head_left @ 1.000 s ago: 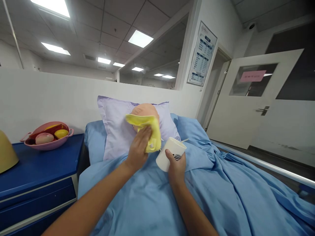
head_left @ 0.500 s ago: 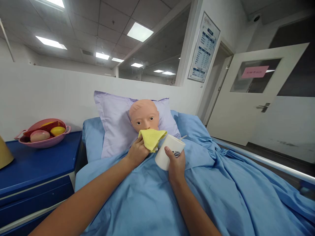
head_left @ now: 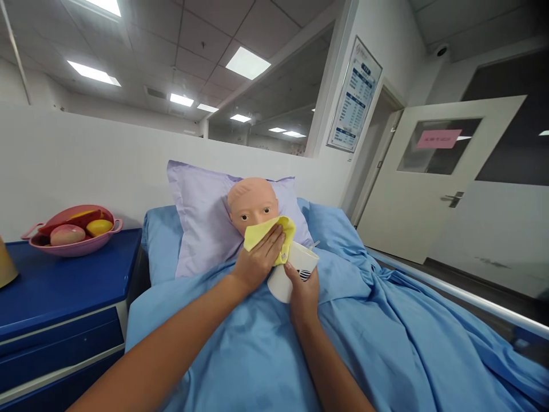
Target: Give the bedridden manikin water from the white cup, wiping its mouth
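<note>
Blue bedding (head_left: 386, 326) spreads wide to the right, up to a metal rail (head_left: 463, 293); its left edge drops near a blue cabinet (head_left: 81, 280). Fingers of the left hand (head_left: 257, 264), straight and close together, lie over a yellow cloth (head_left: 258, 231) on the lower face of a mannequin head (head_left: 253, 195); with the thumb hidden, I cannot tell whether they pinch it. The right hand (head_left: 304, 294) wraps a tilted white cup (head_left: 279, 284), partly behind the cloth. Beyond, a lilac pillow (head_left: 201, 220) supports the head.
</note>
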{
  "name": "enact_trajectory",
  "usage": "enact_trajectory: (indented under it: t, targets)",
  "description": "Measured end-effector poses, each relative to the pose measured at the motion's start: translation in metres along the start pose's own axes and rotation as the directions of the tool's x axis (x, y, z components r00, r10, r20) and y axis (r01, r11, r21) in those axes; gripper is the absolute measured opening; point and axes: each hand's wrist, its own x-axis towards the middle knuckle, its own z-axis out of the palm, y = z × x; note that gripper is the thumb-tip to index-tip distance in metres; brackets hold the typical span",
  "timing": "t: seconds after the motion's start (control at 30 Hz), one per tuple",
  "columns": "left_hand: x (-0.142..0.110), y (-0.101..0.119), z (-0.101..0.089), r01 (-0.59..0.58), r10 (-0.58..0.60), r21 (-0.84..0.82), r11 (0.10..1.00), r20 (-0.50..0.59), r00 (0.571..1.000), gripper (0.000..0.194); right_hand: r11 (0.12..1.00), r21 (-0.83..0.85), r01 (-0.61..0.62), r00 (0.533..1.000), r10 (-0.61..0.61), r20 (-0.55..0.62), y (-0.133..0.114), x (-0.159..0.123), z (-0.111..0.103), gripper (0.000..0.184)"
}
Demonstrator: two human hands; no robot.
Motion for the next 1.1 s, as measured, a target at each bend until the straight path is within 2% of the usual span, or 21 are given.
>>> enact_trajectory:
  t: [0.13, 0.2, 0.27, 0.33, 0.4, 0.43, 0.5, 0.57, 0.67, 0.7, 0.73, 0.8, 0.9, 1.0, 1.1]
  targets:
    - [0.003, -0.033, 0.006, 0.005, -0.001, 0.248, 0.969, -0.018, 1.000, 0.041, 0.999, 0.003, -0.035, 0.999, 0.035, -0.032, 0.000, 0.000, -0.001, 0.063]
    - [-0.003, -0.044, 0.003, -0.085, 0.084, 0.442, 0.893, 0.021, 0.996, 0.042, 0.999, -0.003, -0.035, 0.999, 0.035, -0.027, 0.002, 0.001, -0.002, 0.064]
    - [-0.011, -0.048, -0.002, -0.227, 0.197, 0.646, 0.729, 0.120, 0.973, 0.043, 0.999, -0.014, -0.032, 0.999, 0.031, -0.035, 0.005, 0.002, -0.002, 0.064]
    - [-0.020, -0.049, -0.007, -0.341, 0.286, 0.792, 0.507, 0.219, 0.933, 0.042, 0.999, -0.016, -0.029, 0.999, 0.028, -0.042, 0.007, 0.003, -0.003, 0.063]
    - [-0.028, -0.047, -0.011, -0.373, 0.343, 0.869, 0.326, 0.259, 0.903, 0.042, 0.999, -0.012, -0.032, 0.999, 0.032, -0.037, 0.008, 0.004, -0.003, 0.063]
    - [-0.032, -0.046, -0.013, -0.366, 0.359, 0.889, 0.275, 0.258, 0.897, 0.043, 0.999, -0.009, -0.035, 0.999, 0.034, -0.030, 0.008, 0.004, -0.003, 0.064]
    - [-0.036, -0.041, -0.014, -0.346, 0.373, 0.900, 0.265, 0.236, 0.897, 0.046, 0.999, -0.008, -0.041, 0.999, 0.041, -0.025, 0.007, 0.003, -0.003, 0.065]
    - [-0.036, -0.032, -0.014, -0.316, 0.389, 0.876, 0.364, 0.165, 0.906, 0.048, 0.999, -0.011, -0.046, 0.999, 0.046, -0.026, 0.005, 0.002, -0.002, 0.064]
    - [-0.023, -0.015, -0.008, -0.226, 0.443, 0.793, 0.566, -0.061, 0.894, 0.054, 0.999, -0.029, -0.033, 0.999, 0.033, -0.024, 0.003, -0.001, -0.001, 0.063]
    - [-0.016, -0.010, -0.005, -0.218, 0.455, 0.771, 0.598, -0.103, 0.885, 0.055, 0.999, -0.028, -0.024, 1.000, 0.023, -0.016, 0.003, -0.001, 0.000, 0.064]
    - [-0.010, -0.007, -0.003, -0.229, 0.464, 0.766, 0.601, -0.100, 0.880, 0.054, 1.000, -0.023, -0.016, 1.000, 0.016, -0.005, 0.004, -0.001, 0.000, 0.066]
    - [-0.002, -0.009, 0.001, -0.289, 0.464, 0.796, 0.532, 0.012, 0.886, 0.049, 1.000, -0.012, -0.015, 1.000, 0.015, 0.008, 0.007, 0.001, -0.001, 0.067]
    - [-0.001, -0.024, 0.002, -0.366, 0.430, 0.859, 0.358, 0.196, 0.881, 0.038, 1.000, -0.019, -0.021, 1.000, 0.020, -0.009, 0.012, 0.003, -0.003, 0.065]
    - [-0.012, -0.041, 0.000, -0.374, 0.421, 0.887, 0.271, 0.240, 0.875, 0.032, 1.000, -0.017, -0.021, 1.000, 0.021, -0.008, 0.013, 0.004, -0.003, 0.067]
    - [-0.027, -0.049, -0.006, -0.361, 0.413, 0.894, 0.264, 0.234, 0.880, 0.031, 1.000, 0.002, -0.031, 1.000, 0.031, 0.001, 0.009, 0.001, -0.002, 0.071]
